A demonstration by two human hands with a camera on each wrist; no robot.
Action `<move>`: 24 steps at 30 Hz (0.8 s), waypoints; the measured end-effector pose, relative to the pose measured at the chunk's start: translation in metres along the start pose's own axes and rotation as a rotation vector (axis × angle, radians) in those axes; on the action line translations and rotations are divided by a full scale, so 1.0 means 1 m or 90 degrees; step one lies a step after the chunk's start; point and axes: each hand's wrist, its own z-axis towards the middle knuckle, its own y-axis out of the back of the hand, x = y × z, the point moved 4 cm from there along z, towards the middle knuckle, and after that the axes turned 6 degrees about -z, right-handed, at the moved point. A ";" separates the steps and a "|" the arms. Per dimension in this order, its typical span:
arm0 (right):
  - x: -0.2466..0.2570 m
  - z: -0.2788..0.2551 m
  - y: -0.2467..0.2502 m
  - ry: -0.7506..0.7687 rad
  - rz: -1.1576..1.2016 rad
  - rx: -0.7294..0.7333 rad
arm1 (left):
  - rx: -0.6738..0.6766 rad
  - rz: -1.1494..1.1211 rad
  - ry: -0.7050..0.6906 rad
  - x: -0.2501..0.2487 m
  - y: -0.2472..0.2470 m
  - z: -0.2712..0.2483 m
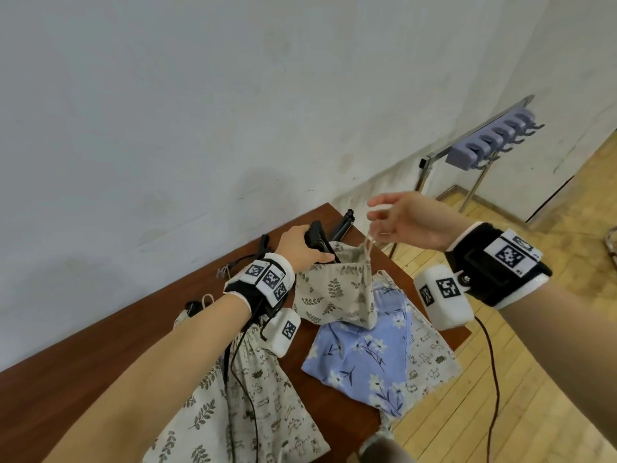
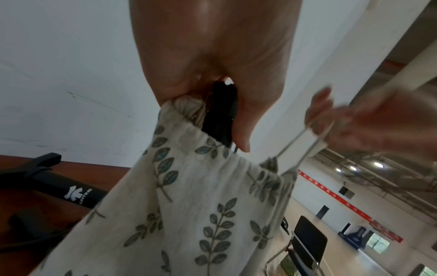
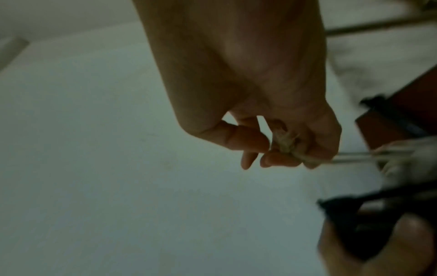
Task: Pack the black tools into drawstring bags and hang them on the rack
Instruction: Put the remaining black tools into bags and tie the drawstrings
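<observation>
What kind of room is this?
Probably a corner of a big indoor hall: plain white wall, wooden floor, and, in the left wrist view, a wide space with ceiling lights.

My head cam looks down and fwd over both forearms at the table (image 1: 100, 379), rack (image 1: 484, 145) far right. L wrist cam sits close under the left hand (image 2: 212, 65), facing along it to the leaf-print bag (image 2: 189, 205). R wrist cam, very near, dim, looks along the right hand (image 3: 248, 93). All three share the drawstring (image 1: 369, 243) btwn the hands.
</observation>
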 end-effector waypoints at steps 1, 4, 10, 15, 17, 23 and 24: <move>0.005 0.001 -0.010 0.021 0.011 0.015 | -0.004 0.003 -0.004 -0.001 -0.002 0.000; 0.002 0.011 -0.028 0.040 0.008 -0.013 | 0.000 0.041 -0.024 -0.007 -0.010 -0.003; -0.013 0.040 -0.040 0.123 -0.480 -0.168 | 0.170 -0.037 -0.013 -0.015 -0.027 -0.010; -0.008 0.046 -0.040 0.171 -0.667 -0.182 | 0.093 -0.090 0.063 0.002 0.004 0.000; -0.006 0.047 -0.034 0.156 -0.657 -0.192 | 0.098 0.003 0.083 0.012 0.015 0.004; -0.008 0.049 -0.024 0.115 -0.593 -0.186 | 0.046 0.045 0.189 0.039 0.035 0.005; -0.009 0.050 -0.023 0.122 -0.582 -0.191 | 0.035 0.000 0.179 0.037 0.035 0.003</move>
